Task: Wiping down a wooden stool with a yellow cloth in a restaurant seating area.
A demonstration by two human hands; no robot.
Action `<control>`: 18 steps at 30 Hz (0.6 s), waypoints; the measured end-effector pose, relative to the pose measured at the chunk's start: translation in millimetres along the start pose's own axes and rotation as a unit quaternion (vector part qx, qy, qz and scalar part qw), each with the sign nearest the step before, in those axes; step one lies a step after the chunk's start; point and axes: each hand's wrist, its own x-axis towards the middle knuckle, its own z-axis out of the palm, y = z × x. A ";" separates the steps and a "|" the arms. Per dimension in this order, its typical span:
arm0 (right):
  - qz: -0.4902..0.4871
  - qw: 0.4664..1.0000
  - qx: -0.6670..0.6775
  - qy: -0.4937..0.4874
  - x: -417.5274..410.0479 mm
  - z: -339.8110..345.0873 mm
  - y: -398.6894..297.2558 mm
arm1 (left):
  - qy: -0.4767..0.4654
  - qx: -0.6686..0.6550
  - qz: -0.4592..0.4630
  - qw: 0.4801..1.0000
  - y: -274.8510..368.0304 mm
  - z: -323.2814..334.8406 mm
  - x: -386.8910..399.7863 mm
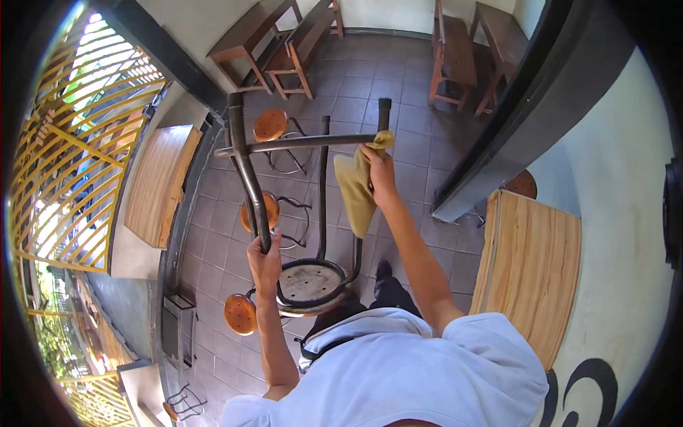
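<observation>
Before me a metal-legged stool (pixel 255 184) is turned upside down, its dark tubular legs pointing up and away. The pale underside of its round seat (pixel 311 282) shows low down, near my body. My left hand (pixel 265 264) is closed around one of the legs. In my right hand (pixel 380 173) is a yellow-brown cloth (pixel 355 192), which wraps the right end of the crossbar (pixel 315 142) beside another leg. Most of the cloth hangs down below that hand.
Stools with round orange-brown seats (pixel 270 125) stand to the left on the tiled floor (pixel 395 117). A wooden counter (pixel 528 267) lies to my right, near a dark pillar (pixel 512 112). Benches (pixel 312 32) and tables (pixel 256 32) line the far wall. Yellow lattice (pixel 80 160) bounds the left side.
</observation>
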 end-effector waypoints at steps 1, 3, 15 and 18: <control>0.003 1.000 -0.010 -0.018 -6.8 1.5 -4.7 | 0.005 0.000 -0.001 1.000 -2.5 3.4 -2.4; 0.015 0.993 -0.111 -0.042 -26.6 -7.7 3.7 | 0.008 -0.046 -0.041 0.998 -4.1 11.9 -6.7; -0.001 0.974 -0.223 -0.025 -76.2 -57.5 74.4 | 0.000 -0.025 -0.033 0.999 -11.7 6.9 -38.2; -0.058 0.991 -0.102 0.067 -72.5 -20.1 -6.7 | -0.017 -0.061 -0.061 0.996 -12.7 -2.9 -54.5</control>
